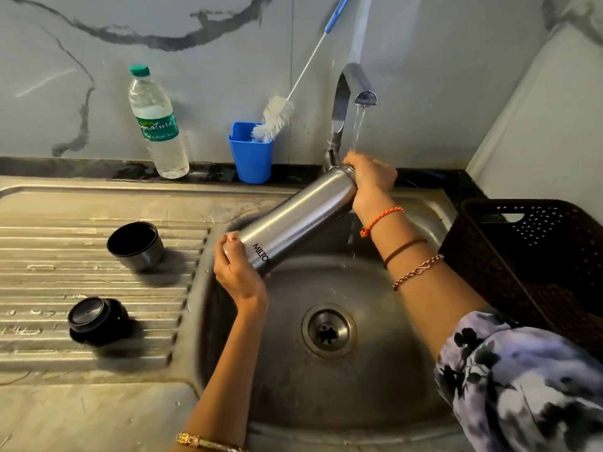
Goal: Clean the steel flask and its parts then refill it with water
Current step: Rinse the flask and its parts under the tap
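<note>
The steel flask (295, 218) is held slanted over the sink bowl (375, 370), mouth up to the right. My left hand (238, 275) grips its base. My right hand (370, 177) wraps around the neck and covers the mouth, right under the running tap (354, 89). Water falls onto my right hand and drips past it into the bowl. The flask's cup lid (135, 246) stands open side up on the ribbed drainboard (49, 288). The black stopper (94, 318) lies nearer me on the same drainboard.
A blue holder (251, 158) with a long bottle brush (277, 117) stands against the wall. A plastic water bottle (156, 125) stands left of it. A dark perforated basket (535, 256) sits at the sink's right side. The drain (328, 331) is at the bowl's middle.
</note>
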